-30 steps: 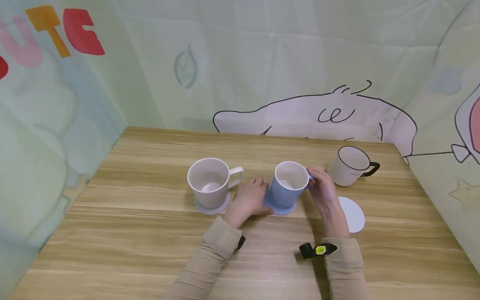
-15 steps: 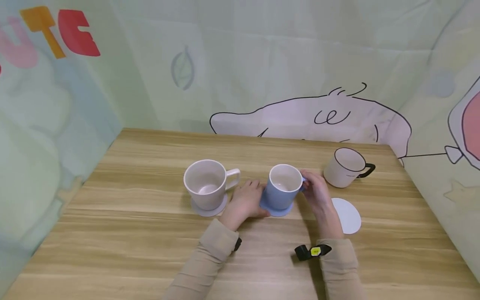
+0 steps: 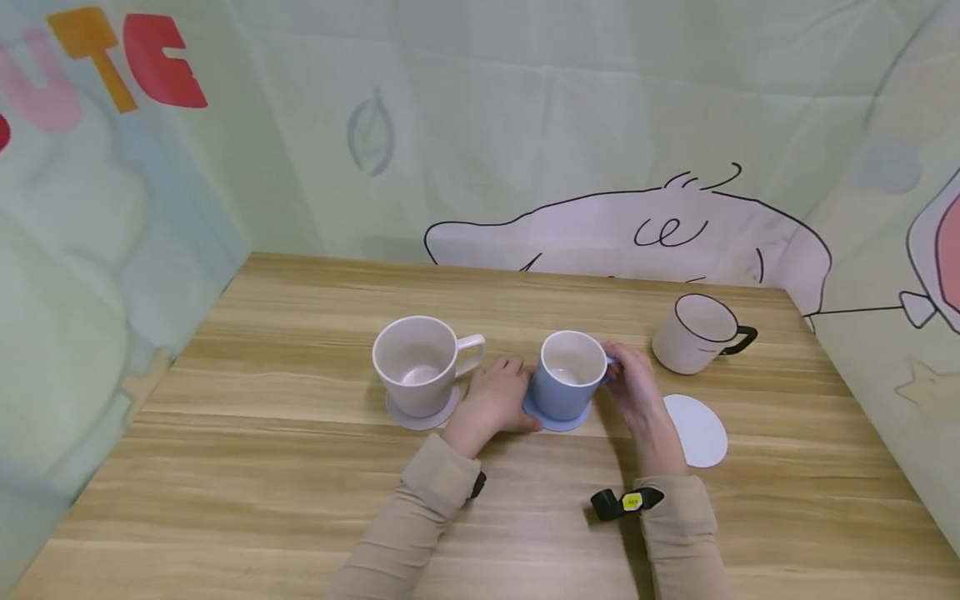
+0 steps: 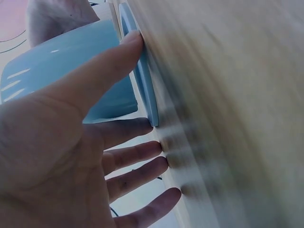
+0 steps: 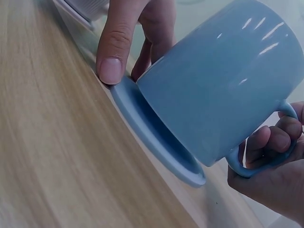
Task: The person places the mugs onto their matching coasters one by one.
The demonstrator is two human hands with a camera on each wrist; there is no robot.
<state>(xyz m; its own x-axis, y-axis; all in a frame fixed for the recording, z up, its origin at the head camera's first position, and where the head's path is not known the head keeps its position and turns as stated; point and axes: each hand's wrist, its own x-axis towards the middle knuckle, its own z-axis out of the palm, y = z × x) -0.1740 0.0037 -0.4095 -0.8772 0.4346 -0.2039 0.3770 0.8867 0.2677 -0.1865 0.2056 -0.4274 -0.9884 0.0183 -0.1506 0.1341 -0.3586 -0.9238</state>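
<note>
A light blue mug (image 3: pixel 564 393) with a white inside stands upright over a blue round coaster (image 3: pixel 559 423); whether its base fully touches cannot be told. My right hand (image 3: pixel 633 383) holds the mug's handle (image 5: pixel 270 166), fingers curled through the loop in the right wrist view. At the coaster's left side is my left hand (image 3: pixel 498 396). Its thumb and index finger hold the coaster (image 4: pixel 146 88) by the rim in the left wrist view. The other left fingers are spread, tips on the table. Left of that hand, a larger white mug (image 3: pixel 423 387) sits on a pale grey coaster (image 3: pixel 408 419).
A white mug with a black rim and black handle (image 3: pixel 690 342) stands at the back right. A bare white coaster (image 3: pixel 697 431) lies in front of it, beside my right forearm. The wooden table (image 3: pixel 247 467) ends at a printed cloth backdrop (image 3: pixel 480 125).
The blue mug has come down slightly and to the left over its coaster, with my right hand still on the handle. My left hand stays at the coaster's edge.
</note>
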